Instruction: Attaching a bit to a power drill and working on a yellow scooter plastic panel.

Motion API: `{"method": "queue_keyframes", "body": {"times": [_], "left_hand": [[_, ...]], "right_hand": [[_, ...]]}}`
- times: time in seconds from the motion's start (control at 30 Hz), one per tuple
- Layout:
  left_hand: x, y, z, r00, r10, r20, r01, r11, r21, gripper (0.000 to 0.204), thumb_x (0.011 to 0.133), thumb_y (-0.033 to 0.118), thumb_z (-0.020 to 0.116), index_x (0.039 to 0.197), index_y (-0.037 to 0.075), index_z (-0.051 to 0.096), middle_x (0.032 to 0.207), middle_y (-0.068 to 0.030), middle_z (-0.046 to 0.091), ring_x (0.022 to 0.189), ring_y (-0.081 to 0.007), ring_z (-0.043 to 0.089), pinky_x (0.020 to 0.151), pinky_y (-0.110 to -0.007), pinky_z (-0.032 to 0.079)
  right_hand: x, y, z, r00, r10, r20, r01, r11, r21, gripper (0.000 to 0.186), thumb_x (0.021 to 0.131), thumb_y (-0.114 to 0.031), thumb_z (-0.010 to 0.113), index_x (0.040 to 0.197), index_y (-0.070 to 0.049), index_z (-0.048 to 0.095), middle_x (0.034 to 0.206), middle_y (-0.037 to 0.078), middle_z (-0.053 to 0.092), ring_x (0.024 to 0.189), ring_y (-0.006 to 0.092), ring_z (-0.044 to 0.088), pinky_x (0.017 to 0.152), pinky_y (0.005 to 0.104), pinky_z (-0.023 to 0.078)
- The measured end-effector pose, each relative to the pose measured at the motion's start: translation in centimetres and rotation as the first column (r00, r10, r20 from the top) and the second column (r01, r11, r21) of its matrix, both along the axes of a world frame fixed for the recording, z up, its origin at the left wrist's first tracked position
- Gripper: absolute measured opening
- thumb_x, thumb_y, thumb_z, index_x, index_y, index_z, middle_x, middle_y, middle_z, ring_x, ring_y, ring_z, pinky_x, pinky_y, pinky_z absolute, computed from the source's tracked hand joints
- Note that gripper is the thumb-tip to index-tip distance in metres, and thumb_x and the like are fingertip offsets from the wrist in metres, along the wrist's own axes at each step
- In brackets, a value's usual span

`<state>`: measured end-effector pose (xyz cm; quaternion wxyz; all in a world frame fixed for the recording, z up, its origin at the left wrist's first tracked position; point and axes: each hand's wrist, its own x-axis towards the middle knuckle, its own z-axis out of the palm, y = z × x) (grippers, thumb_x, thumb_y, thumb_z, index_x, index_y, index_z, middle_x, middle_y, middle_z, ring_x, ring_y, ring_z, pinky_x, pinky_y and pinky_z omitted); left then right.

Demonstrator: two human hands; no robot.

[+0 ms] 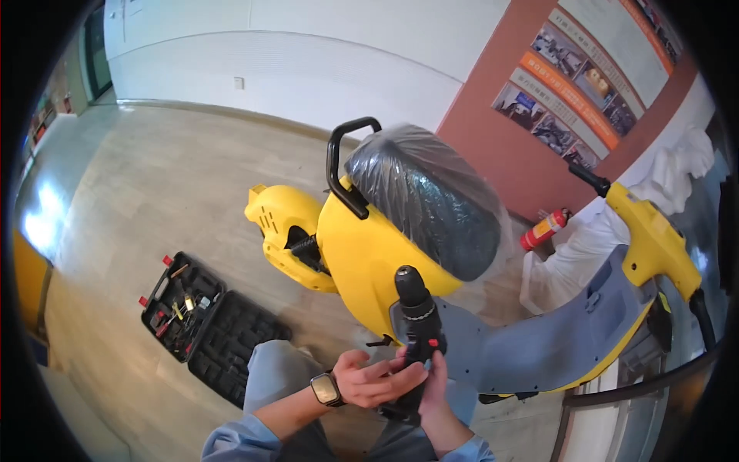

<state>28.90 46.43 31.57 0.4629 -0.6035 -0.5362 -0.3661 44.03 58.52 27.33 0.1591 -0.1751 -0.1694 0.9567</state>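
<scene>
A black cordless drill [417, 319] with a red switch points upward in front of me, its chuck empty. My right hand [436, 389] is closed round it from the right. My left hand [376, 379], wearing a watch, has its curled fingers on the drill from the left. Behind the drill stands a yellow electric scooter [350, 273] with a grey footboard [531, 346], a black grab rail [333, 158] and a plastic-wrapped seat [431, 204]. An open black tool case [231, 346] with assorted tools lies on the floor at the left.
A red fire extinguisher [545, 229] and white wrapping [585, 254] are beside the scooter at right. The scooter's handlebar [654, 239] rises at far right. A white wall [308, 69] and a reddish display board [493, 146] stand behind. My knees rest below the drill.
</scene>
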Motion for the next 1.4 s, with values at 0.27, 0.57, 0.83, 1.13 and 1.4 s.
{"method": "queue_keyframes", "body": {"times": [0.27,0.57,0.83,1.13,1.4], "left_hand": [[-5.8,-7.9,-4.2,0.832,-0.075,0.550,0.220,0.954,-0.204,0.012,0.080,0.006,0.069,0.091,0.010,0.072,0.099,-0.0029,0.070,0.079,-0.0177,0.062,0.071,-0.033,0.046],[-12.3,-28.8,-38.9,-0.606,0.340,0.719,-0.470,0.576,-0.669,0.033,0.079,0.025,0.067,0.104,0.004,0.070,0.104,-0.0197,0.070,0.106,-0.0353,0.066,0.092,-0.042,0.052],[-1.9,-36.9,-52.9,-0.930,-0.345,0.129,-0.357,0.756,-0.549,0.057,0.082,0.032,0.073,0.126,0.000,0.057,0.134,-0.0204,0.059,0.120,-0.0435,0.057,0.096,-0.047,0.052],[-2.5,-33.1,-52.8,-0.912,0.406,0.059,0.219,0.602,-0.768,0.045,0.075,0.018,0.073,0.117,0.002,0.067,0.114,-0.0216,0.070,0.108,-0.0357,0.066,0.092,-0.041,0.053],[-4.4,-27.3,-49.5,-0.942,0.332,-0.055,0.316,0.814,-0.488,0.051,0.083,0.038,0.072,0.116,0.000,0.066,0.100,-0.0125,0.073,0.082,-0.0248,0.073,0.072,-0.040,0.058]], "right_hand": [[-0.6,3.1,-2.9,0.923,0.088,-0.375,-0.139,0.984,-0.110,0.065,0.086,-0.024,0.064,0.145,-0.018,0.039,0.112,0.009,0.042,0.100,0.0227,0.049,0.091,0.0572,0.052],[-1.7,1.1,-5.8,0.899,0.292,-0.326,-0.340,0.935,-0.100,0.070,0.096,-0.025,0.060,0.156,-0.035,0.025,0.103,0.010,0.050,0.072,0.0160,0.053,0.065,0.0336,0.053],[-4.6,-1.4,-6.2,0.939,0.341,0.052,-0.333,0.936,-0.114,0.068,0.093,-0.026,0.058,0.155,-0.034,0.029,0.079,0.003,0.050,0.059,0.0089,0.049,0.061,0.0280,0.049],[-12.4,-10.7,-0.3,0.881,0.436,0.184,-0.401,0.895,-0.196,0.060,0.085,-0.010,0.064,0.143,-0.016,0.048,0.078,0.003,0.044,0.067,0.0128,0.047,0.065,0.0275,0.045],[-22.9,-16.4,3.6,0.786,0.541,0.299,-0.426,0.824,-0.373,0.021,0.079,-0.009,0.064,0.094,-0.002,0.052,0.078,0.003,0.044,0.066,0.0132,0.045,0.063,0.0275,0.041]]}}
